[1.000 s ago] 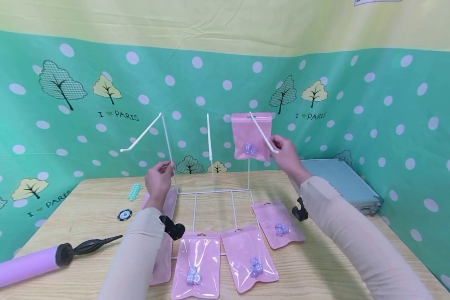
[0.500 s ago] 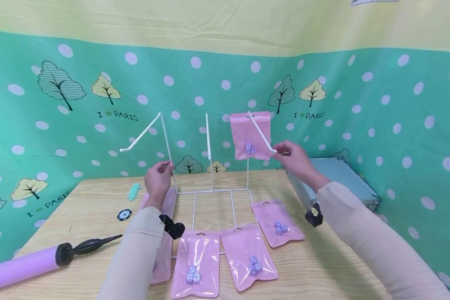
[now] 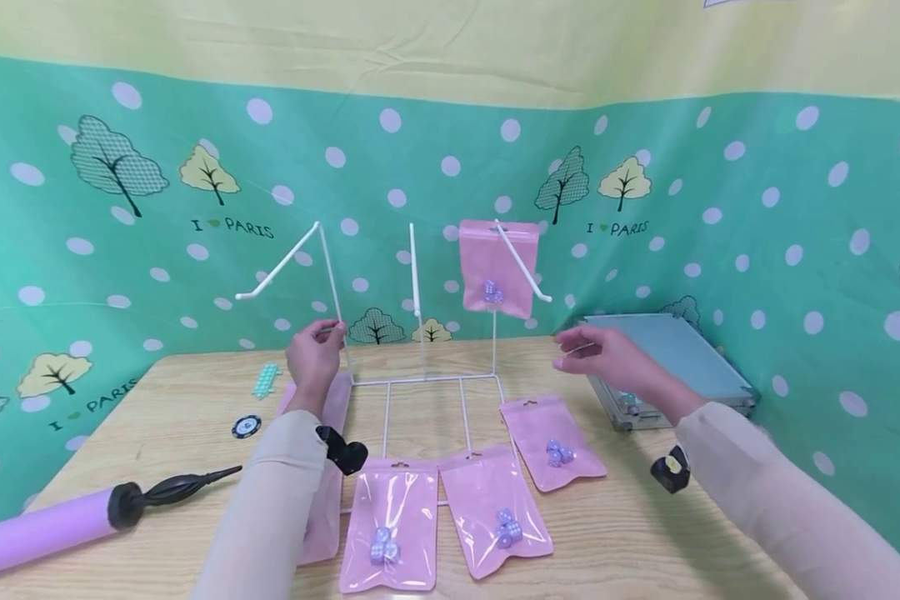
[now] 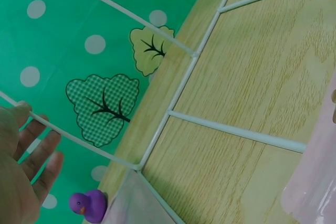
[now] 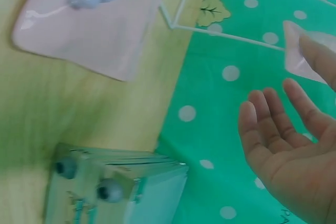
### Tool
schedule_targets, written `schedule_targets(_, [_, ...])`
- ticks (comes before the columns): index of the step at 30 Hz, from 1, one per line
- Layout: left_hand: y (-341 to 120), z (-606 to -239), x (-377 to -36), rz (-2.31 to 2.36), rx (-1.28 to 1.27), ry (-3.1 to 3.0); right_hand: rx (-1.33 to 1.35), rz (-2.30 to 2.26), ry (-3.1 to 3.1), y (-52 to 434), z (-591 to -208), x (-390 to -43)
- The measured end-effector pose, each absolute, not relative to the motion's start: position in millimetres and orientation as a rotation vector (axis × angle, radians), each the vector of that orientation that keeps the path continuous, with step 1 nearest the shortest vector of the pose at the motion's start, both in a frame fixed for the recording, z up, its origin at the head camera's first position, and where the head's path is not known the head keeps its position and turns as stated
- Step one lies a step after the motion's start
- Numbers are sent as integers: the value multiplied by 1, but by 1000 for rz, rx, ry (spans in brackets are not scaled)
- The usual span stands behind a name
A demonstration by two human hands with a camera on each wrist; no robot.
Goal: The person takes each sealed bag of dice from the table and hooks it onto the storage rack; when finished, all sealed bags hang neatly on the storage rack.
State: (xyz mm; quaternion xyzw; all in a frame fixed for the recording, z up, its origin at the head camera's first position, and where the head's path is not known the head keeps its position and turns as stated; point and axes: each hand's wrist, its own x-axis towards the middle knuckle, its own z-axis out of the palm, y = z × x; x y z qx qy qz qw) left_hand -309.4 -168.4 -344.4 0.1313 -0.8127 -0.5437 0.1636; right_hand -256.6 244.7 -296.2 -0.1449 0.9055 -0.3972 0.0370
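A white wire display rack (image 3: 424, 379) stands on the table with three hooks at its top. My left hand (image 3: 316, 358) pinches its left upright between thumb and fingers. In the left wrist view, the left hand (image 4: 31, 163) has the thin wire running past its fingertips. One pink zip bag (image 3: 498, 262) with purple dice inside hangs from the right hook. My right hand (image 3: 607, 357) is in the air below and right of it, fingers parted around nothing. The right wrist view shows the right hand (image 5: 294, 140) with its palm exposed and fingers apart.
Pink bags of dice lie around the rack's base: a right one (image 3: 552, 446), a middle one (image 3: 495, 512) and a front one (image 3: 390, 525); another is under my left forearm. A metal case (image 3: 667, 358), purple pump (image 3: 45, 529), poker chip (image 3: 247, 427) and purple duck (image 4: 89, 205) are nearby.
My right hand has let go of the hanging bag and hook tip, moving right and down. The bag stays hanging on the right hook. My left hand keeps its place on the upright.
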Motion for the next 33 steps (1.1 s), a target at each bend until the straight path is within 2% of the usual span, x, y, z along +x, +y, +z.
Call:
schedule_targets(17, [-169, -343, -311, -1499, 366, -2319, -490, -1091, 2703, 249, -353, -244])
schedule_targets(33, [-168, -345, -310, -1535, 358, -2309, -455, -841, 2826, 248, -379, -255])
